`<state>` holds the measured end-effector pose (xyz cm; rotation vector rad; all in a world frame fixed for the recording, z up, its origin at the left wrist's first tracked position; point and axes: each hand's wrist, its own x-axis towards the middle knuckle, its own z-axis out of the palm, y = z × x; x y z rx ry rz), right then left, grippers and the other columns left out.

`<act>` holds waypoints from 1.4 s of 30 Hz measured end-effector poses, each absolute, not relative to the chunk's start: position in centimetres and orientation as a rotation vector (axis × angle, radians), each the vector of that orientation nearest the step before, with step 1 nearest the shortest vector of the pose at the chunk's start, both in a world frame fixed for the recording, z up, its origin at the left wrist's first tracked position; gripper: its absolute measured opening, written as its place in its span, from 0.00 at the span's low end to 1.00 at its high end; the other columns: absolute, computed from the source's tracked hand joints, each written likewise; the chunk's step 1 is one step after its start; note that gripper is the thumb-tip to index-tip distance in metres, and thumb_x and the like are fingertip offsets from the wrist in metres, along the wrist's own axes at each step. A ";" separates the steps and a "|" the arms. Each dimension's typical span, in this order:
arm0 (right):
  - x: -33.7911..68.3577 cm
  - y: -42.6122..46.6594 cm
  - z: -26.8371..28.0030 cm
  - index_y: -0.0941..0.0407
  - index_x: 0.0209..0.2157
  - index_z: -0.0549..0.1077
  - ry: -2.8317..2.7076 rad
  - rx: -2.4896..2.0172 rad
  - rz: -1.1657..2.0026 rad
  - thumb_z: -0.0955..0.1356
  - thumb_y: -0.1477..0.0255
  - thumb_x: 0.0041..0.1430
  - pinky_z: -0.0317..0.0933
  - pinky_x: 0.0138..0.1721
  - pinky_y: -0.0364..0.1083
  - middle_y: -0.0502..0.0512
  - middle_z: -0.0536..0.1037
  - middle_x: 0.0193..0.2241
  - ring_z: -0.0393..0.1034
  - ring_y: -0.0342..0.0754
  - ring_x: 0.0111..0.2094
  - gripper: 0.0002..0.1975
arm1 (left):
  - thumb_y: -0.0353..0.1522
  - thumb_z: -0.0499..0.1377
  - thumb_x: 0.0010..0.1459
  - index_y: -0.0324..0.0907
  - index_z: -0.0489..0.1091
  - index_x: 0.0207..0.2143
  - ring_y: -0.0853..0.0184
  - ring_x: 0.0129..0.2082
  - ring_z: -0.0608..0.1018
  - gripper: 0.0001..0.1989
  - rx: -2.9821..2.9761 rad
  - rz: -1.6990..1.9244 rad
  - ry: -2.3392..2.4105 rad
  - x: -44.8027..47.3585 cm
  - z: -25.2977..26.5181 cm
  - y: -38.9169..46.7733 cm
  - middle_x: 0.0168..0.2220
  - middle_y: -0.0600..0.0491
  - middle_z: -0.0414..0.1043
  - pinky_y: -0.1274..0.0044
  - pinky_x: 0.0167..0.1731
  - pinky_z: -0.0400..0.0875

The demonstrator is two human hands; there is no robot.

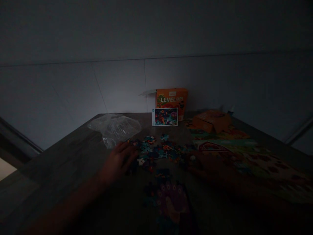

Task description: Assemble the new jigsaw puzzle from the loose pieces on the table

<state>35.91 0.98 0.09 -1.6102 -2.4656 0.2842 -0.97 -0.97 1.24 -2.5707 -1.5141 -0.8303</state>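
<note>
The scene is very dark. My left hand (pixel 119 160) lies flat on the table at the left edge of a spread of loose puzzle pieces (pixel 161 149), fingers apart and touching a few of them. My right hand (pixel 204 164) rests at the right edge of the same spread; it is dim, and whether it holds a piece I cannot tell. A partly joined patch of puzzle (pixel 171 197) lies close in front of me, between my arms. A small reference picture card (pixel 165 117) leans against an orange puzzle box (pixel 172 99) at the back.
A crumpled clear plastic bag (pixel 114 128) lies left of the pieces. A second orange box (pixel 211 120) sits on a finished colourful puzzle (pixel 244 153) covering the table's right side. The dark wooden table (pixel 61 166) meets a pale wall behind.
</note>
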 end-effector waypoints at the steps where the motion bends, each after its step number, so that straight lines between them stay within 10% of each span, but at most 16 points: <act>1: 35.8 0.9 0.3 0.50 0.50 0.72 -2.468 -1.608 0.292 0.68 0.62 0.58 0.65 0.33 0.48 0.58 0.81 0.38 0.76 0.57 0.37 0.18 | 0.36 0.50 0.70 0.40 0.72 0.52 0.57 0.50 0.72 0.16 -2.531 -0.847 -1.422 -0.2 0.8 -1.3 0.49 0.43 0.73 0.65 0.51 0.69; 8: 35.2 0.0 1.5 0.52 0.54 0.69 -2.472 -1.601 0.357 0.68 0.65 0.60 0.64 0.35 0.45 0.59 0.81 0.40 0.77 0.54 0.39 0.20 | 0.33 0.54 0.66 0.47 0.68 0.58 0.47 0.57 0.66 0.18 -2.584 -0.632 -0.892 4.4 -2.1 -2.1 0.58 0.45 0.68 0.56 0.53 0.67; 16: 35.5 -0.1 -0.8 0.57 0.36 0.74 -2.414 -1.079 0.219 0.63 0.74 0.61 0.54 0.25 0.41 0.54 0.79 0.28 0.72 0.44 0.25 0.07 | 0.35 0.56 0.65 0.54 0.60 0.64 0.43 0.67 0.53 0.26 -2.690 -0.569 -0.638 4.2 -1.2 -3.1 0.68 0.50 0.55 0.53 0.55 0.67; 24: 33.1 -2.2 -2.1 0.56 0.34 0.73 -2.486 -0.547 -0.095 0.61 0.69 0.68 0.54 0.22 0.42 0.50 0.76 0.23 0.67 0.42 0.21 0.12 | 0.34 0.57 0.66 0.48 0.62 0.63 0.57 0.59 0.68 0.24 -2.831 -0.485 -0.466 5.2 0.6 -4.3 0.55 0.51 0.74 0.70 0.55 0.70; 29: 35.2 1.0 -0.8 0.57 0.42 0.75 -2.234 -1.016 -0.126 0.64 0.68 0.65 0.66 0.40 0.49 0.59 0.80 0.37 0.75 0.51 0.38 0.10 | 0.31 0.54 0.65 0.47 0.72 0.50 0.61 0.47 0.75 0.13 -2.549 -1.054 -0.915 3.9 -2.0 -2.2 0.43 0.50 0.77 0.74 0.46 0.73; 34: 38.5 4.8 -1.5 0.58 0.56 0.70 -2.264 -1.511 0.029 0.67 0.71 0.59 0.56 0.59 0.63 0.67 0.69 0.59 0.62 0.62 0.59 0.22 | 0.37 0.52 0.62 0.45 0.76 0.43 0.57 0.40 0.76 0.15 -2.332 -1.036 -1.637 1.6 -3.1 1.2 0.39 0.48 0.75 0.68 0.36 0.75; 42: 38.1 5.1 -2.2 0.55 0.54 0.72 -2.371 -1.449 0.198 0.67 0.73 0.57 0.55 0.59 0.60 0.61 0.74 0.54 0.65 0.59 0.56 0.22 | 0.37 0.51 0.59 0.46 0.78 0.39 0.52 0.44 0.74 0.16 -2.526 -0.742 -1.756 1.3 -3.3 1.9 0.41 0.48 0.77 0.59 0.45 0.69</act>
